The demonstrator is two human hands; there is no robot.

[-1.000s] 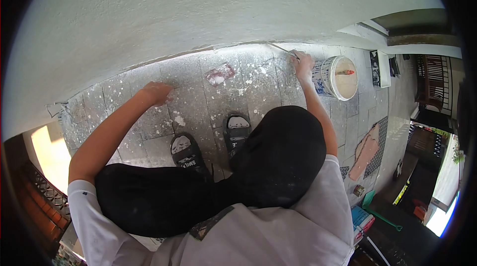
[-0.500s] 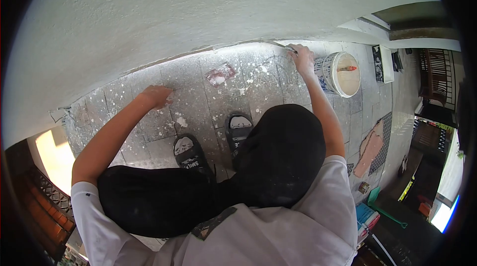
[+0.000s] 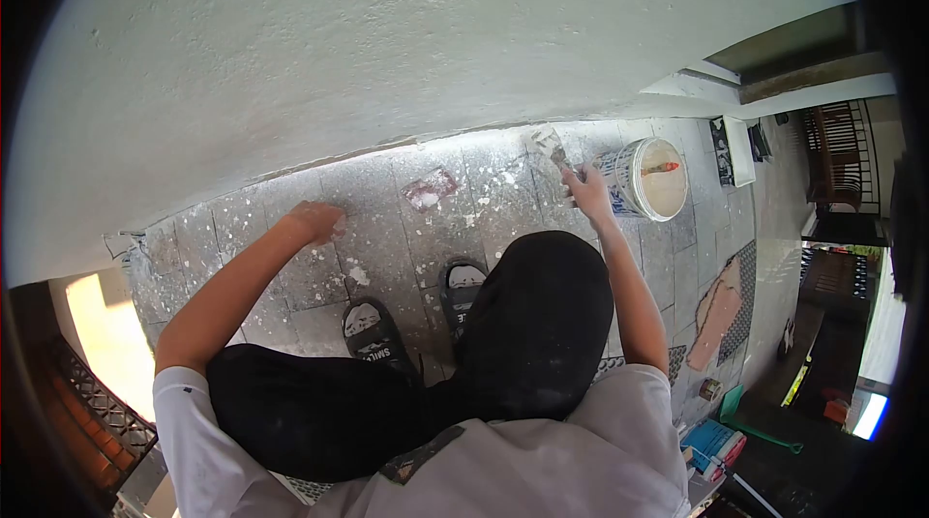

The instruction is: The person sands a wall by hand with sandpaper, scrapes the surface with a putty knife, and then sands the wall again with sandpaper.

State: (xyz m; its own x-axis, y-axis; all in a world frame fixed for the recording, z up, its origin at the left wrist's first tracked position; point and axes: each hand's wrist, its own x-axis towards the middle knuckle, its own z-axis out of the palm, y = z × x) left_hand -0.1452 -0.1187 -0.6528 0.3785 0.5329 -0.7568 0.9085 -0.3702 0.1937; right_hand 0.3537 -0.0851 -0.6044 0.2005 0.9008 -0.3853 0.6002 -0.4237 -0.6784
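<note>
My right hand (image 3: 588, 191) is closed on the handle of a putty knife (image 3: 550, 145), whose wide, smeared blade points toward the base of the pale wall (image 3: 387, 44). Just right of that hand stands a white bucket (image 3: 662, 179) with an orange-tipped tool lying across its pale top. My left hand (image 3: 317, 222) hangs over the spattered tiles at the left, its fingers bent and partly hidden; whether it holds anything is unclear. Between the hands, a reddish scrap with white residue (image 3: 431, 189) lies on the floor.
Grey floor tiles (image 3: 300, 276) carry white splashes. Beyond the bucket is a white tray (image 3: 738, 151). A pinkish flat piece (image 3: 717, 325) rests at the right, near a small can (image 3: 710, 389), a green dustpan-like tool (image 3: 733, 405) and a blue container (image 3: 711, 443). A wooden bench (image 3: 834, 155) stands farther back.
The head view has shifted, so the scene sits lower. My right hand has drawn the knife away from the wall's base, and its blade now shows broadside.
</note>
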